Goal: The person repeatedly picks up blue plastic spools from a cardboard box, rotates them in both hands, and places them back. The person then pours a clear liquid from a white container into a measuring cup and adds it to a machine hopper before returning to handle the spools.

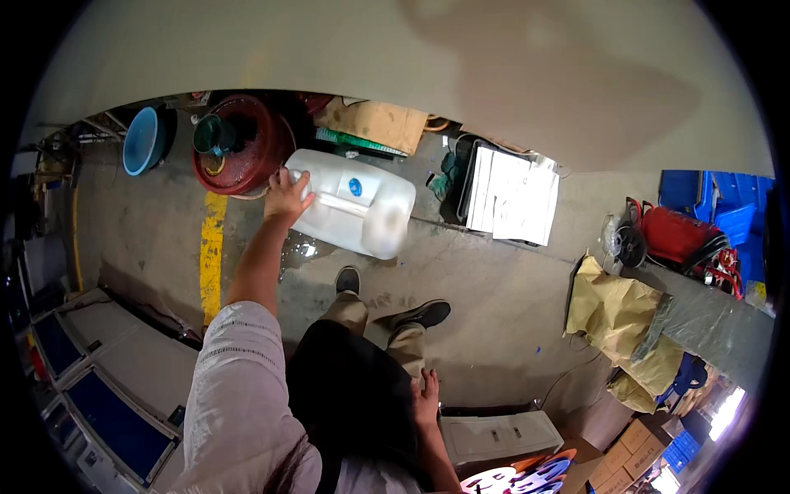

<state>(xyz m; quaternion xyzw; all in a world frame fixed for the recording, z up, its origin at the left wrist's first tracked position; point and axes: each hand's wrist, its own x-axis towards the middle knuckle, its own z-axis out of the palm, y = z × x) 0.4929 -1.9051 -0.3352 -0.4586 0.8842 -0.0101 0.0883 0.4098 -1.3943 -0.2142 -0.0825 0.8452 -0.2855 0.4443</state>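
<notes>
A large white translucent plastic jerrycan (329, 218) with a moulded handle and a round blue label stands or lies on the concrete floor ahead of my feet; I cannot tell which. My left hand (286, 198) reaches out to its left end, fingers curled over the corner, where they hide what is under them. Beside that hand is a dark red round tub (257, 169), wet on top, with a green plastic scoop or jug (212, 134) on it. My right hand (425, 398) hangs by my right thigh, fingers stretched and slightly apart, holding nothing.
Water puddles (306, 249) lie near the jerrycan. A blue basin (144, 142) leans at far left. Cardboard (374, 123) and a black crate with white papers (512, 196) line the wall. At right are a red wheeled machine (679, 235) and brown wrapping (613, 300). A white cabinet (502, 434) stands behind.
</notes>
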